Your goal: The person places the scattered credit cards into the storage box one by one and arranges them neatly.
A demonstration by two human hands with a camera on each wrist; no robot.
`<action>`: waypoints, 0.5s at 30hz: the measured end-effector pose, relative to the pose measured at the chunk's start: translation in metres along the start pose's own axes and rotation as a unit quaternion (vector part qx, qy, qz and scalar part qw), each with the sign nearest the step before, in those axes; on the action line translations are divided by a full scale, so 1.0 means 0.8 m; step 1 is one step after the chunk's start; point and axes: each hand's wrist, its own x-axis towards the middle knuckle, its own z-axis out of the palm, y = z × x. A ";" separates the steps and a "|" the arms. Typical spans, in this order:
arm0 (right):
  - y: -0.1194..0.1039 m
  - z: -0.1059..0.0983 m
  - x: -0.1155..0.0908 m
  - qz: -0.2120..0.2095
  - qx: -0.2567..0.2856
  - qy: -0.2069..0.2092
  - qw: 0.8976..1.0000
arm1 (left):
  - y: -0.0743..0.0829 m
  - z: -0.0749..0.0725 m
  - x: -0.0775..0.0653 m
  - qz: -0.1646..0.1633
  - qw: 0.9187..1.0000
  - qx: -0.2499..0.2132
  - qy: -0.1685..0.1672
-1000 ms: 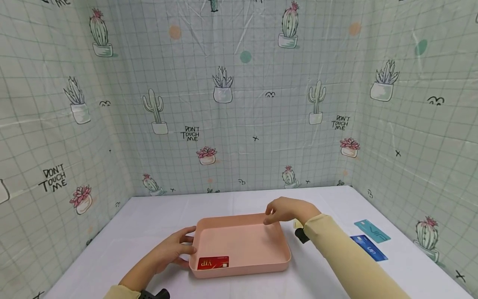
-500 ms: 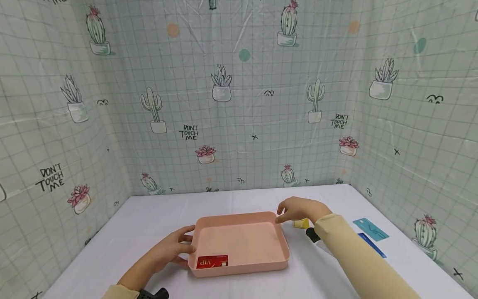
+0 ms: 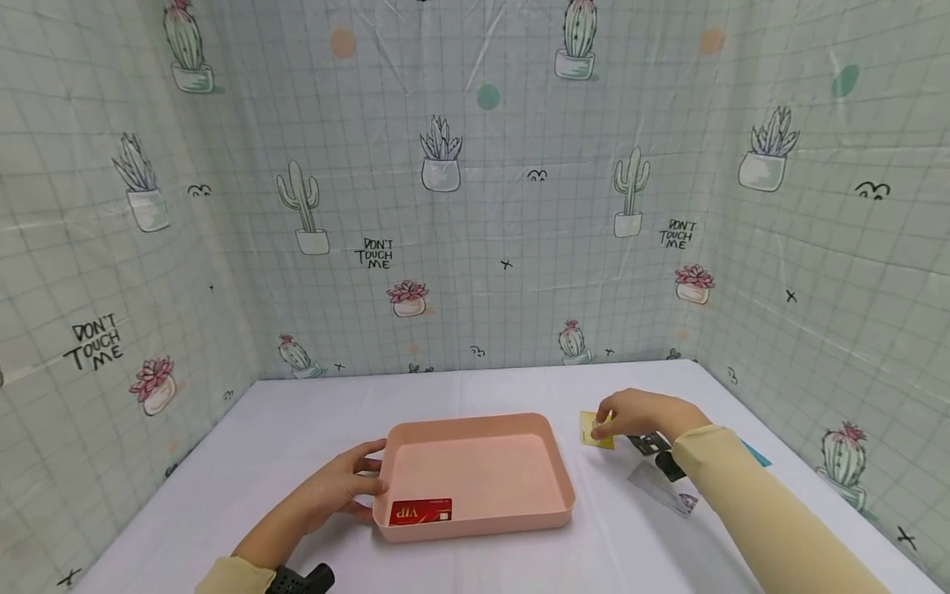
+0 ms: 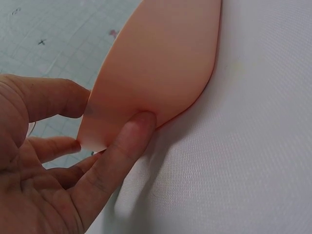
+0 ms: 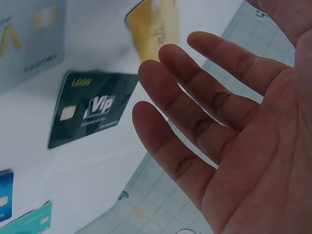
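Observation:
A shallow pink tray (image 3: 475, 470) stands on the white table. A red VIP card (image 3: 420, 511) lies inside it at the front left corner. My left hand (image 3: 337, 487) is at the tray's left side; in the left wrist view its fingertips touch the pink outer wall (image 4: 161, 53). Right of the tray, my right hand (image 3: 646, 415) is over a yellow card (image 3: 590, 429), fingertips overlapping it in the head view. The right wrist view shows the fingers (image 5: 195, 107) extended and spread, with the gold card (image 5: 158, 34) just past their tips.
A dark green VIP card (image 5: 95, 105) lies beside the right hand. A grey card (image 5: 29, 39), a blue card (image 5: 5, 197) and a teal card (image 5: 29, 219) lie around it, partly out of frame. Cactus-print cloth (image 3: 505, 206) walls enclose the table's back and sides.
My right hand has moved right, from the tray's far right corner to the yellow card. The left hand stays at the tray's left wall.

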 end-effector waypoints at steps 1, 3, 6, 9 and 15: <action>0.002 -0.002 -0.002 0.000 -0.002 0.000 1.000 | 0.000 0.000 0.000 0.001 1.000 0.000 -0.001; 0.007 -0.004 -0.006 0.008 -0.006 -0.001 1.000 | 0.001 -0.001 0.000 0.006 1.000 -0.003 -0.005; 0.015 -0.004 -0.011 0.026 -0.007 -0.007 1.000 | 0.000 -0.002 0.001 0.016 1.000 -0.008 -0.013; 0.023 -0.001 -0.016 0.036 -0.001 -0.015 0.999 | 0.000 -0.002 0.000 0.016 1.000 -0.011 -0.016; 0.035 0.009 -0.026 0.032 0.003 -0.021 0.999 | -0.003 -0.002 0.001 0.011 1.000 -0.009 -0.015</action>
